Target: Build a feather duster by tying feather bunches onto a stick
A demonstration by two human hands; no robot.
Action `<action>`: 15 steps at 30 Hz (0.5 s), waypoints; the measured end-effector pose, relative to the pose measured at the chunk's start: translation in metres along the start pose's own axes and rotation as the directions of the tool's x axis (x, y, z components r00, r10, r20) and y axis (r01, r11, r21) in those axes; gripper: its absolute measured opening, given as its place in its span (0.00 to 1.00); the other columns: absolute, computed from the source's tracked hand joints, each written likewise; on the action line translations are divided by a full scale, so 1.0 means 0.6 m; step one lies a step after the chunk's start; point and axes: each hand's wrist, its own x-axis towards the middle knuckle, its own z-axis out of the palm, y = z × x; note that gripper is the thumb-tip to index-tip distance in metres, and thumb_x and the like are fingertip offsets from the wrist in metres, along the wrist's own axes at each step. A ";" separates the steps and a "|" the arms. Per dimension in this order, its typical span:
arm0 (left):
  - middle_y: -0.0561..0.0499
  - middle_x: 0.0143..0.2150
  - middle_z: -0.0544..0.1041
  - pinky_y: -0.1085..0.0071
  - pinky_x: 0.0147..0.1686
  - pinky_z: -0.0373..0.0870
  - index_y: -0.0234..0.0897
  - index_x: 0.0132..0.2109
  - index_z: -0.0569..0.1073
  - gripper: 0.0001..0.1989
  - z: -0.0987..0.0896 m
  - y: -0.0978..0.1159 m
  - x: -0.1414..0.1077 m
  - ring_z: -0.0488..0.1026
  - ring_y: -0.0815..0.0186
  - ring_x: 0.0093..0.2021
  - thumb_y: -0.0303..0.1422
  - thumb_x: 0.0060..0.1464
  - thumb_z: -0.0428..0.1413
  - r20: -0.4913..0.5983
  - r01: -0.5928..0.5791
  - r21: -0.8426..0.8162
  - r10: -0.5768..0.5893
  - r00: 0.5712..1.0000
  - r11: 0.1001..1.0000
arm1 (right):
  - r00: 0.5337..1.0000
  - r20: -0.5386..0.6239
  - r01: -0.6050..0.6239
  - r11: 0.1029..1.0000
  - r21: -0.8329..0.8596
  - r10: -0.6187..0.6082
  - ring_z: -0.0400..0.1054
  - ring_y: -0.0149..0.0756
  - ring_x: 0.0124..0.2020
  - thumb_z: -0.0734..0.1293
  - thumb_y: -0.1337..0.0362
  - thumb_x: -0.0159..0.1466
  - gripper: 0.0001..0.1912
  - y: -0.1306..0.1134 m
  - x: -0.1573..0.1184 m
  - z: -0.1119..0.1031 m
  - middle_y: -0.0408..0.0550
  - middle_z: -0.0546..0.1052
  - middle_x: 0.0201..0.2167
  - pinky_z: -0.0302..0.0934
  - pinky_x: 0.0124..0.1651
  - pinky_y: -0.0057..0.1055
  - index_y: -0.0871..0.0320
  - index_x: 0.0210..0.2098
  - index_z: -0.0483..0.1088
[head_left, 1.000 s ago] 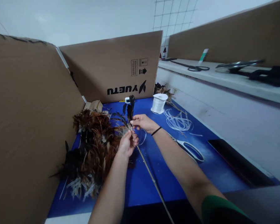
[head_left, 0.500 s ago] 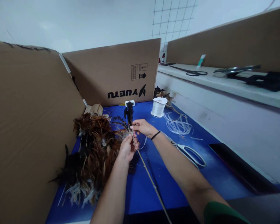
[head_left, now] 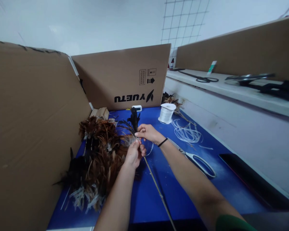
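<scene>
A thin stick [head_left: 161,194] slants from the near table edge up into my left hand [head_left: 135,154], whose fingers are wrapped round its upper end. Black feathers [head_left: 134,118] stand up at the tip of the stick. My right hand [head_left: 148,133] pinches at the base of these feathers, just above my left hand. A loop of thin white ribbon [head_left: 151,148] hangs beside my fingers. To the left lies a big pile of brown and black feathers [head_left: 103,160], close to my left hand and forearm.
White-handled scissors [head_left: 202,163] lie beside my right forearm. Farther back are a white ribbon spool [head_left: 167,113] and loose ribbon [head_left: 188,131]. Cardboard walls [head_left: 120,77] stand left and behind. A black flat object [head_left: 252,179] lies right, below a shelf [head_left: 221,84] holding tools.
The camera view has shifted slightly. Both hands stay together at the feathered tip, and my right fingers have moved a little at the base of the black feathers.
</scene>
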 end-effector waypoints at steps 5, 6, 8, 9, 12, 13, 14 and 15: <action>0.56 0.17 0.63 0.78 0.15 0.51 0.35 0.30 0.62 0.16 0.007 0.001 -0.003 0.59 0.73 0.15 0.43 0.51 0.56 -0.031 -0.030 0.024 0.031 0.999 0.999 | 0.998 -0.064 -0.027 0.999 -0.035 0.024 0.61 0.23 0.13 0.71 0.71 0.48 0.11 -0.003 -0.001 0.008 0.35 0.68 0.13 0.54 0.15 0.19 0.62 0.27 0.63; 0.56 0.17 0.63 0.78 0.15 0.51 0.35 0.30 0.63 0.16 0.008 0.001 -0.004 0.60 0.73 0.15 0.43 0.50 0.56 -0.037 -0.035 0.025 0.036 0.999 0.999 | 0.997 -0.070 -0.037 0.999 -0.017 0.036 0.61 0.23 0.13 0.71 0.72 0.48 0.11 -0.004 -0.001 0.009 0.35 0.67 0.13 0.54 0.15 0.19 0.62 0.27 0.63; 0.56 0.17 0.64 0.77 0.15 0.51 0.34 0.30 0.64 0.16 0.008 0.003 -0.005 0.60 0.73 0.15 0.43 0.50 0.56 -0.041 -0.044 0.026 0.045 0.998 0.999 | 0.996 -0.065 -0.053 0.998 0.022 0.054 0.61 0.23 0.12 0.71 0.74 0.48 0.12 -0.006 -0.001 0.010 0.34 0.67 0.12 0.54 0.15 0.19 0.61 0.26 0.63; 0.56 0.17 0.64 0.78 0.15 0.51 0.33 0.31 0.65 0.16 0.008 0.003 -0.005 0.60 0.73 0.15 0.42 0.50 0.57 -0.040 -0.046 0.024 0.047 0.998 0.999 | 0.996 -0.057 -0.059 0.997 0.041 0.061 0.61 0.23 0.12 0.71 0.74 0.48 0.12 -0.006 -0.001 0.010 0.34 0.67 0.11 0.55 0.15 0.19 0.61 0.26 0.62; 0.55 0.18 0.64 0.78 0.15 0.51 0.32 0.33 0.66 0.15 0.006 0.005 -0.005 0.61 0.73 0.16 0.41 0.50 0.56 -0.027 -0.032 0.010 0.032 0.999 0.999 | 0.997 -0.041 -0.067 0.995 0.073 0.070 0.62 0.24 0.12 0.71 0.72 0.47 0.13 -0.005 -0.002 0.008 0.34 0.67 0.11 0.57 0.17 0.20 0.61 0.26 0.62; 0.55 0.18 0.64 0.78 0.15 0.51 0.32 0.33 0.67 0.15 0.005 0.005 -0.004 0.61 0.73 0.16 0.41 0.50 0.56 -0.022 -0.025 0.004 0.025 0.999 1.000 | 0.997 -0.043 -0.066 0.995 0.075 0.069 0.62 0.25 0.12 0.72 0.72 0.47 0.13 -0.004 -0.002 0.008 0.34 0.67 0.11 0.58 0.17 0.21 0.61 0.26 0.62; 0.55 0.18 0.64 0.78 0.15 0.51 0.32 0.34 0.67 0.15 0.005 0.005 -0.004 0.61 0.73 0.16 0.41 0.51 0.56 -0.018 -0.019 -0.001 0.019 1.000 1.000 | 0.997 -0.043 -0.062 0.996 0.070 0.065 0.63 0.25 0.12 0.72 0.71 0.46 0.14 -0.004 -0.003 0.007 0.34 0.67 0.11 0.58 0.18 0.21 0.61 0.26 0.62; 0.55 0.18 0.64 0.78 0.15 0.51 0.32 0.34 0.66 0.15 0.004 0.005 -0.004 0.61 0.73 0.16 0.41 0.51 0.56 -0.018 -0.013 -0.006 0.013 1.000 1.000 | 0.997 -0.040 -0.056 0.996 0.063 0.058 0.63 0.25 0.13 0.72 0.70 0.46 0.14 -0.004 -0.005 0.008 0.35 0.68 0.11 0.58 0.18 0.21 0.60 0.25 0.62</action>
